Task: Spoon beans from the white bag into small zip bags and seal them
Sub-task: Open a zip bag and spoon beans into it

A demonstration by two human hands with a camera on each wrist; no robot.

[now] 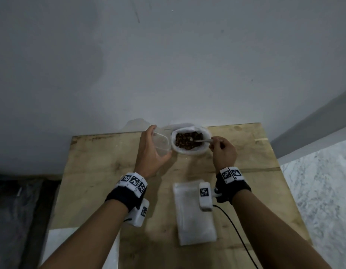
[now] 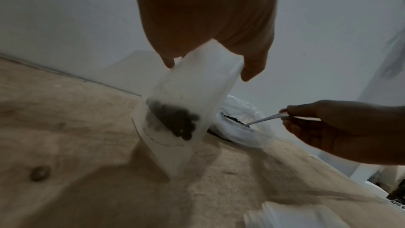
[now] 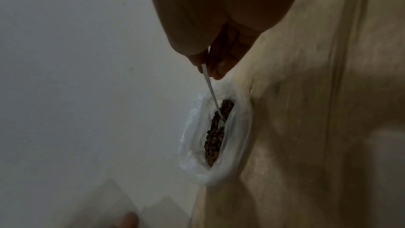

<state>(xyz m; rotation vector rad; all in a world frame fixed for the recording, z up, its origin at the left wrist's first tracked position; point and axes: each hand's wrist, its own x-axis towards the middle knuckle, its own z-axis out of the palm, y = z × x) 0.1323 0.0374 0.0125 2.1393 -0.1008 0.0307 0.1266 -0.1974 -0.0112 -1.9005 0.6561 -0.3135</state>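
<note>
Left hand [image 1: 149,150]: grips a small zip bag [image 1: 161,143] at its open top, fingers and thumb curled round the mouth; in the head view it sits just left of centre, low in the frame.
Small zip bag: clear, held upright with its bottom edge down on the bench [image 1: 102,171]; the left wrist view shows a dark clump of beans [image 2: 173,120] lying in its lower part, near the middle of that frame.
Right hand [image 1: 223,152]: pinches the handle of a white spoon [image 1: 202,140] between thumb and fingers, right of centre in the head view.
Spoon: slants from the fingers leftwards into the white bag [image 1: 189,150]; its bowl lies among the beans there.
White bag: stands open at the far edge of the bench, against the wall [image 1: 168,65], centre of the head frame; its rolled rim rings a mass of brown beans. It is just beside the small zip bag, on that bag's right; I cannot tell whether they touch.
Stack of empty bags [image 1: 193,216]: flat clear bags lying on the bench in the lower middle of the head view, partly behind the right wrist camera.
Bench: bare plywood board with knots and stains.
Floor [image 1: 321,191]: pale speckled surface at the right edge of the head view.
</note>
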